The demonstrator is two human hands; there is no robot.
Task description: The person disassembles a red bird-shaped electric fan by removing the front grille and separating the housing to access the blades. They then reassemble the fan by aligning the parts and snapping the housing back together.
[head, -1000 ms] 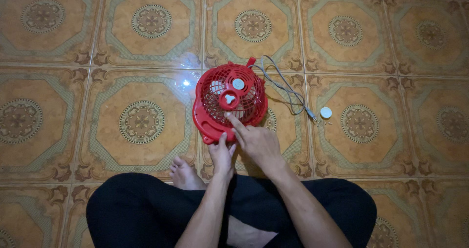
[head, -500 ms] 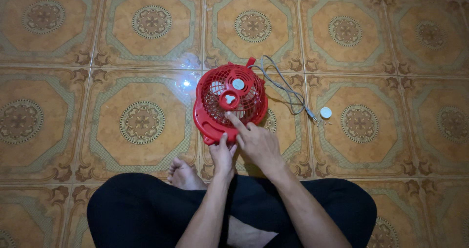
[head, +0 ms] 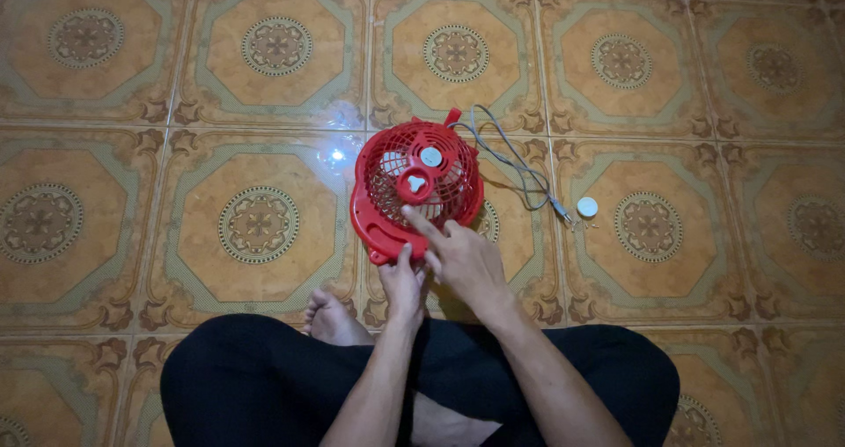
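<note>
red fan (head: 414, 187) on floor, L hand (head: 403, 282) at base, R hand (head: 465, 258) on grille

The fan (head: 415, 192) is bright red all over, its grille a mesh of thin red ribs with a small white disc near the middle. Just right of the fan lies a grey cord (head: 515, 161), and beyond it a small white cap (head: 587, 207). The floor (head: 176, 104) around the fan is tiled in orange octagons (each with a brown-and-cream rosette) edged in green. The trousers (head: 264, 377) below the fan are plain black.
</note>
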